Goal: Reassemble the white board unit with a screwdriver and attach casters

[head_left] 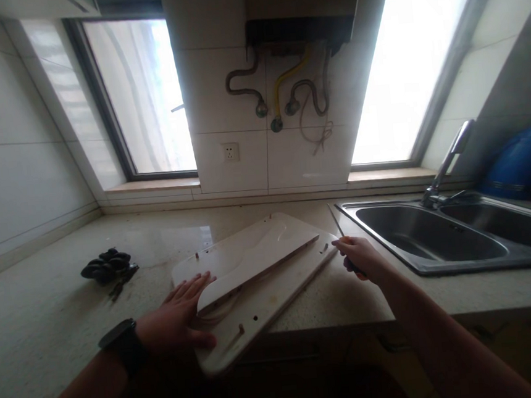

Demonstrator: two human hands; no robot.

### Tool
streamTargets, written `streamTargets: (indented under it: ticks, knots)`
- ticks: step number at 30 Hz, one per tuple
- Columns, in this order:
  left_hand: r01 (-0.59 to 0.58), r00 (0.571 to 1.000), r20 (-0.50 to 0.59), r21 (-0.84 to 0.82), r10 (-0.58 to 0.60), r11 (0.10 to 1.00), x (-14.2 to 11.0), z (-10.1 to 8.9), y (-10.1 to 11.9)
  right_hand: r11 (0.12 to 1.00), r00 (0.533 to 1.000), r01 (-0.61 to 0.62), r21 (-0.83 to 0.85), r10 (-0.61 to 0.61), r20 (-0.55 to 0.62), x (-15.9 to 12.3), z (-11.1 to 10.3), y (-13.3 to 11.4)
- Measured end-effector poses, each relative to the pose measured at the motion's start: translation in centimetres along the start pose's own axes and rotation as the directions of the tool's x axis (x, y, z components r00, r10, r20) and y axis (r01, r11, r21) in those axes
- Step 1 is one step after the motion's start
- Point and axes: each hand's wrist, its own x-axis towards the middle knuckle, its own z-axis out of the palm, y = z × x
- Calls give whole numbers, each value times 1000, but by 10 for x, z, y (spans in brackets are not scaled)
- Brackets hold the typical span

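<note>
A long white panel (273,285) lies flat on the stone counter (47,305), one end jutting over the front edge. A second white piece (261,258) rests on top of it. My left hand (178,318), with a black watch on the wrist, lies flat and open on the panel's near left end. My right hand (361,257) is closed around a screwdriver (335,221), its thin shaft pointing away toward the wall, beside the panel's right end.
A steel double sink (436,233) with a tap (448,161) sits to the right. A dark bundle of small parts (108,267) lies on the counter at left. A blue object (522,161) stands behind the sink. Wall socket, pipes and two windows are behind.
</note>
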Motion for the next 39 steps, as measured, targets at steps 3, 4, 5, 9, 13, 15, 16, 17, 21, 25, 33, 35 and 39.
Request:
streamTargets:
  ticks: [3,4,5,9,13,15,16,17,21,25,33,35,39]
  knots:
    - [-34,999,-37,6,34,999,0,2,0,1000,998,-13,-15,14,69,11,8,2]
    - [-36,999,-39,9,37,999,0,1,0,1000,997,-9,-19,10,81,15,10,2]
    - [-34,999,-34,12,35,999,0,1,0,1000,996,-1,-25,3,87,19,11,3]
    - [-9,1000,0,28,9,1000,1,-3,4,999,996,32,-40,-28,88,29,13,9]
    - [-35,999,21,49,34,998,7,-7,2,998,993,29,-53,-23,112,24,3,16]
    - [-56,998,21,66,55,996,11,-6,-2,998,991,21,-66,-12,134,17,-8,20]
    - [-61,998,19,72,59,996,14,-6,-4,997,990,19,-74,-8,142,13,-13,23]
    - [-61,998,12,75,60,995,16,-5,-7,996,989,18,-86,-5,146,10,-19,27]
    - [-47,997,-59,84,52,995,21,-1,-16,985,986,22,-172,7,165,-1,-36,46]
    - [-2,992,-125,79,11,997,22,0,-21,984,981,80,-161,-49,188,-13,-41,58]
    - [-69,982,-174,0,68,998,0,-13,-15,958,971,148,-246,-93,222,-42,-51,65]
    - [-88,992,-99,-49,83,995,-6,-16,-9,935,967,201,-294,-141,214,-45,-54,72]
    - [-66,998,-15,-84,65,994,-13,-22,-1,901,964,251,-355,-199,174,-53,-54,79]
